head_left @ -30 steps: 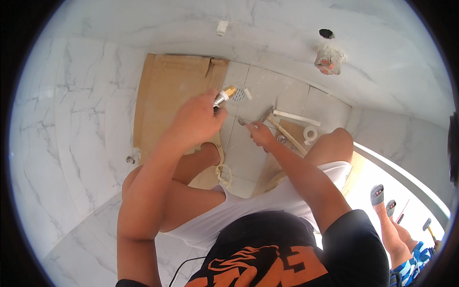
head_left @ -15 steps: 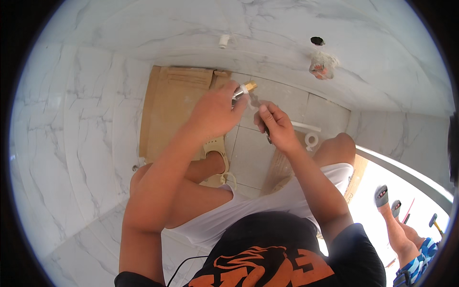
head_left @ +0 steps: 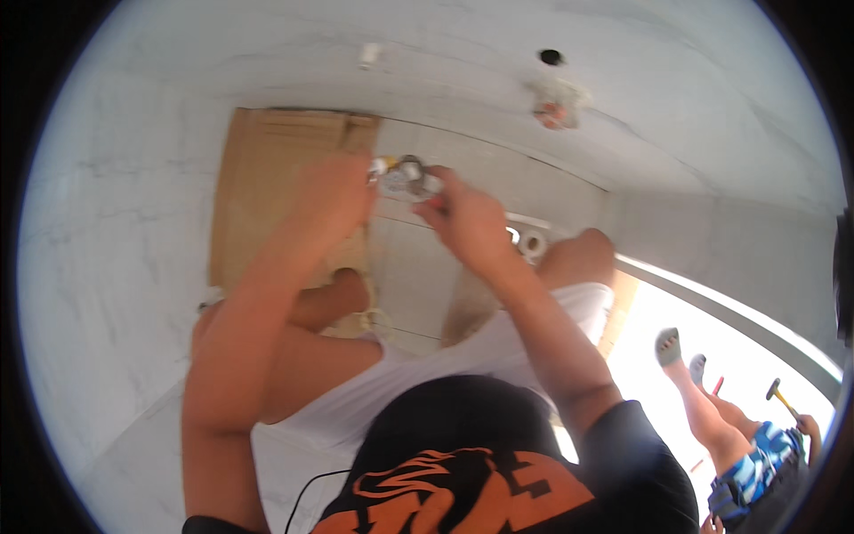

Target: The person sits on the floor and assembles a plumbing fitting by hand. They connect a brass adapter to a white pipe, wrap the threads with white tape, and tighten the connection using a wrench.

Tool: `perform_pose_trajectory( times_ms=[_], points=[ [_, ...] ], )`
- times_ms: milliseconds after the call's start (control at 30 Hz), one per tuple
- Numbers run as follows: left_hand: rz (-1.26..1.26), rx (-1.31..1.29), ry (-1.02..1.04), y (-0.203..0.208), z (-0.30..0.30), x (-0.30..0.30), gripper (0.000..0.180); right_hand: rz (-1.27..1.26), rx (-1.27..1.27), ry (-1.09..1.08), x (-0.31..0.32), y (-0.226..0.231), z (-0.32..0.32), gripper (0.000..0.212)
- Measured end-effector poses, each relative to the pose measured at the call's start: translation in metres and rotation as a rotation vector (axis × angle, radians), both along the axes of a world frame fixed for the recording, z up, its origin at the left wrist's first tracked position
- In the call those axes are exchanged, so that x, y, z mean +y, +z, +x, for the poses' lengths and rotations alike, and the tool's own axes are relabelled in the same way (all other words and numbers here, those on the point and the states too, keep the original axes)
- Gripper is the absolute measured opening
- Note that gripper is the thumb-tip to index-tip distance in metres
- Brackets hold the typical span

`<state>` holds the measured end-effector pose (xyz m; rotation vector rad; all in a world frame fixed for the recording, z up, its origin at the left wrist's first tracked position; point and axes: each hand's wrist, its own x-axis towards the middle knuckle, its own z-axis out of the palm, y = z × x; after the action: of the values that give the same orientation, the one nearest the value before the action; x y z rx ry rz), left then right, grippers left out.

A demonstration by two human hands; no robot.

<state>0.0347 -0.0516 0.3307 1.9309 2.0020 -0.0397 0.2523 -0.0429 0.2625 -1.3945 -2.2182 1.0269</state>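
A brass-tipped silver fitting (head_left: pixel 379 166) points rightward, just beside a blurred grey wrench (head_left: pixel 418 174).

Between the right hand (head_left: pixel 467 214) and the shorts (head_left: pixel 436 367), the floor (head_left: pixel 407 289) leaves room. The right knee (head_left: pixel 587 253) and white roll (head_left: pixel 533 253) obstruct rightward.

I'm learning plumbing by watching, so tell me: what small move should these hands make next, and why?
Probably seat the metal wrench squarely on the brass-coloured end of the fitting: the left hand holds the fitting, and the right hand has the wrench head right by that end, though blur hides whether they touch.
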Motion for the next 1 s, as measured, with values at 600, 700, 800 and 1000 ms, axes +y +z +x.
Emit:
perform_pose_trajectory(
  times_ms=[600, 700, 800, 1000],
  points=[
    [-0.184, 0.027, -0.284, -0.007, 0.012, -0.012, 0.013, -0.008, -0.267, 0.569, 0.034, 0.036, -0.016, 0.039],
    [-0.195, 0.033, -0.337, -0.008, 0.012, -0.011, 0.019, 0.077, -0.308, 0.608, 0.042, 0.036, -0.019, 0.038],
    [-0.213, 0.019, -0.4, -0.008, 0.012, -0.01, 0.021, 0.049, -0.357, 0.618, 0.05, 0.035, -0.021, 0.039],
    [-0.242, 0.011, -0.497, -0.018, 0.032, -0.019, 0.022, -0.21, -0.439, 0.846, 0.067, 0.041, -0.019, 0.039]
  ],
)
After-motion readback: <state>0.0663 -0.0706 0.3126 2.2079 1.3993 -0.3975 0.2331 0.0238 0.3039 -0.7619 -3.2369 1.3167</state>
